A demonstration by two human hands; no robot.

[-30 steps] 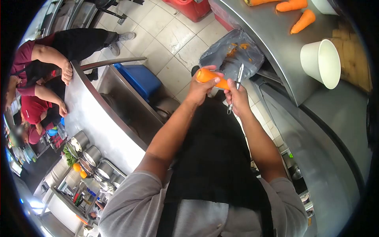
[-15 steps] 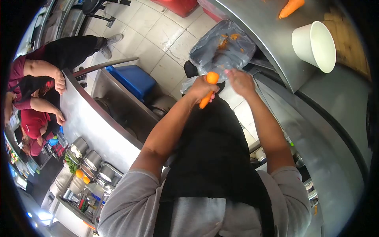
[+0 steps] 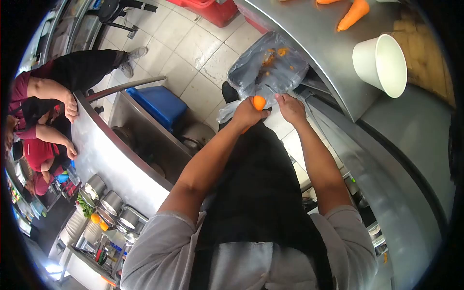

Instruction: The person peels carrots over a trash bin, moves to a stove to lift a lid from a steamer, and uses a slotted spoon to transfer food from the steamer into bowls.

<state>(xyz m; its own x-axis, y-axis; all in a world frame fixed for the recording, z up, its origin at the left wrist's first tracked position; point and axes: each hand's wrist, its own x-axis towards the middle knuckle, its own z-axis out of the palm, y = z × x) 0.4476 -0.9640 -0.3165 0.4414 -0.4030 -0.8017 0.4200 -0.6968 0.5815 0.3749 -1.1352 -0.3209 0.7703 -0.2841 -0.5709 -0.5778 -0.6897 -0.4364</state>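
the carrot [image 3: 259, 102], its rounded end turned toward me, is enclosed in the left hand [image 3: 249, 117], near the grey plastic bag [image 3: 240, 72] holding orange scraps [image 3: 268, 59]. the right hand [image 3: 292, 109] is closed round a slim tool [image 3: 271, 89], probably a peeler, though i find it too small and blurred to be sure. i judge the carrot light, stiff and slick if damp, best held round the middle, fingers clear of the tool.

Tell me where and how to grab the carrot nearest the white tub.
Grip the carrot around its thick body, from above: it lies on the steel counter, uncovered on top, its narrow tip pointing roughly toward the right hand, and the thicker part should slip less.
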